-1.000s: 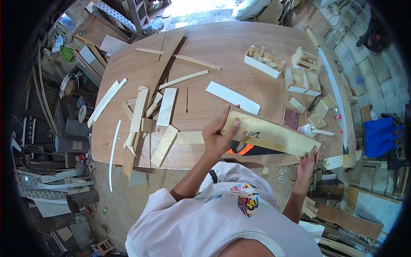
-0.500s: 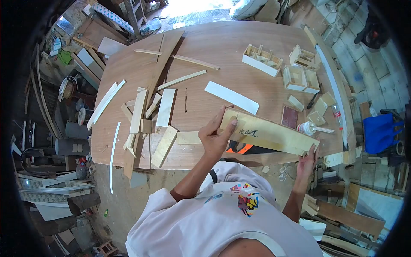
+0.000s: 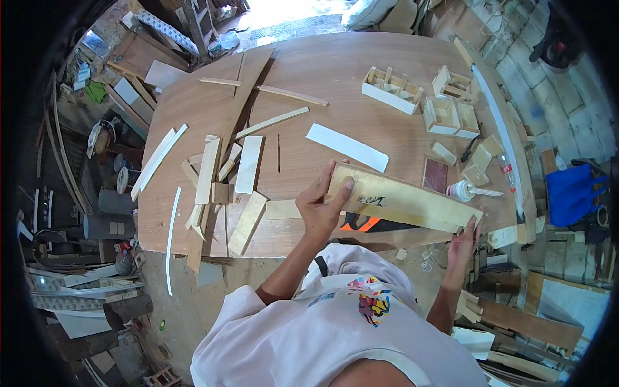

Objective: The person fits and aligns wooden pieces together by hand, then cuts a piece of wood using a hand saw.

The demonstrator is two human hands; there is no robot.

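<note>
A long pale wooden board with dark handwriting on its face is held up in front of my chest, over the table's near edge. My left hand grips its left end, thumb across the face and fingers behind. At the board's lower right end, my right hand pinches the edge with the fingertips. Beneath the board lies a hand saw with an orange and black handle; the board covers part of it. A white strip lies flat just beyond the board.
Small wooden compartment boxes stand at the back right. A glue bottle, a reddish-brown block and a clear plastic bottle sit at the right. Wooden offcuts pile up on the left of the wooden table.
The board and both hands keep nearly the same pose, with the left end drawn very slightly leftward. The whole view has shifted a little.
</note>
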